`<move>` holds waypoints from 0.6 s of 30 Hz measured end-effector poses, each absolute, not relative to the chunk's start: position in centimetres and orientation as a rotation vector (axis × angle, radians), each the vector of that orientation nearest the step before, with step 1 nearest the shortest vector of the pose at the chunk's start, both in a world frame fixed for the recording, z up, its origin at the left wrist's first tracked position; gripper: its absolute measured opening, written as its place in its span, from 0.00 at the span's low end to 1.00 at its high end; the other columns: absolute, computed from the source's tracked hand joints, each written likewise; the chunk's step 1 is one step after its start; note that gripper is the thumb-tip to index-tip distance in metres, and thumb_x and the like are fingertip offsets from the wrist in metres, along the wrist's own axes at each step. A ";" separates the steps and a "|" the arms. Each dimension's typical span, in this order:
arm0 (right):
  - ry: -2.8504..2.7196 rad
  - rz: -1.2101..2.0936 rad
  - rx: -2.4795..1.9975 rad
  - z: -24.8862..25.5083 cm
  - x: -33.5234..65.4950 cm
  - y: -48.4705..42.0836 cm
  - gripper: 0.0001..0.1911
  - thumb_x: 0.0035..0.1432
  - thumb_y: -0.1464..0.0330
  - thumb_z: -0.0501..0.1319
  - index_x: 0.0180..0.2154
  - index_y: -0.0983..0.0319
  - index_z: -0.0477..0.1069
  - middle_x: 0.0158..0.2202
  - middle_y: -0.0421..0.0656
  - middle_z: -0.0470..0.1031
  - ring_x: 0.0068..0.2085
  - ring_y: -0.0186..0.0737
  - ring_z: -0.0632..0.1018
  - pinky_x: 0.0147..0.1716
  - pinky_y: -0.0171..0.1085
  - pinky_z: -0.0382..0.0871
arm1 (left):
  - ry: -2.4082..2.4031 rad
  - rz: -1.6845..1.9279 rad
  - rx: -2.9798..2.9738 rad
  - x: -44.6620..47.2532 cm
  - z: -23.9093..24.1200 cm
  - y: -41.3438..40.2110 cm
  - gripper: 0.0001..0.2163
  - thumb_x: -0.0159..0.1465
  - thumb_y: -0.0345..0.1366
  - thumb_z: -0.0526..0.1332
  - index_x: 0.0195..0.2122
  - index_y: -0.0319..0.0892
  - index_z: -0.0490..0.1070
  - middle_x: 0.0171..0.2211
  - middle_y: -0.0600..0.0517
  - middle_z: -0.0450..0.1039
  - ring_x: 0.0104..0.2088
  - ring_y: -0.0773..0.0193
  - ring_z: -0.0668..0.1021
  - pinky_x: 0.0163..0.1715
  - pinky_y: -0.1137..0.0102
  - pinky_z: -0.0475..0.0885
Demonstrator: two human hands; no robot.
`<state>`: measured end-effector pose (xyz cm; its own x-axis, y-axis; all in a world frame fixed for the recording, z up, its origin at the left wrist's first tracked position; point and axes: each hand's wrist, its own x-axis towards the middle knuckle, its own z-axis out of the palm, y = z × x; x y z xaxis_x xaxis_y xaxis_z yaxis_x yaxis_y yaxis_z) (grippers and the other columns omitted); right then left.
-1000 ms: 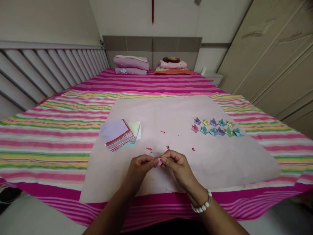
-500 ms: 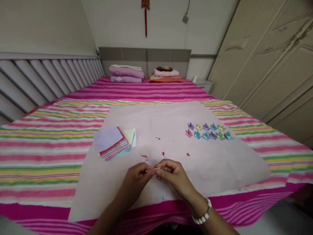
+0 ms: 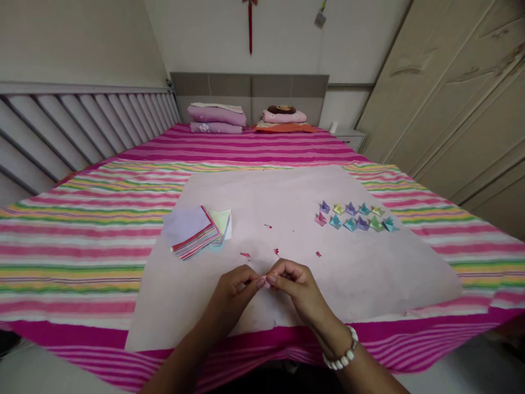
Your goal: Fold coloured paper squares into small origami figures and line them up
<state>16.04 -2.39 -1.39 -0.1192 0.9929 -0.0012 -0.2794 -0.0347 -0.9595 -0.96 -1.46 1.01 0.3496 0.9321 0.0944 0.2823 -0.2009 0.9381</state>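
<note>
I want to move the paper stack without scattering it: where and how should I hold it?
Probably pinch the stack along its near edge, coming from the near right: the layered sheet edges show there, while the purple sheet juts out at left.

My feed is dim and greyish, with soft light over the pale sheet (image 3: 369,273). Right of the sheet, the wardrobe (image 3: 459,109) leans with wide-angle stretch; on its near side, the forearms (image 3: 180,353) sink into shadow. The pink piece (image 3: 266,282) above it looks smeared, perhaps by motion.
</note>
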 end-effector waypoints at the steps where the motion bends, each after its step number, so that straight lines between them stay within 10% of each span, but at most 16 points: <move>1: -1.074 1.418 -0.953 -1.5 16.0 -2.4 0.10 0.47 0.63 0.71 0.24 0.62 0.76 0.23 0.40 0.76 0.26 0.34 0.72 0.29 0.35 0.65 | 1.091 0.897 1.669 -0.9 0.6 -1.4 0.11 0.60 0.41 0.62 0.25 0.42 0.75 0.25 0.53 0.73 0.29 0.63 0.72 0.32 0.71 0.65; 18: -0.685 1.607 -0.947 -2.0 15.5 -2.3 0.10 0.42 0.65 0.72 0.24 0.64 0.75 0.18 0.38 0.73 0.21 0.30 0.70 0.24 0.31 0.61 | 1.147 0.807 1.353 -1.5 -0.5 -1.2 0.18 0.62 0.49 0.57 0.30 0.39 0.77 0.27 0.48 0.76 0.31 0.60 0.76 0.34 0.66 0.70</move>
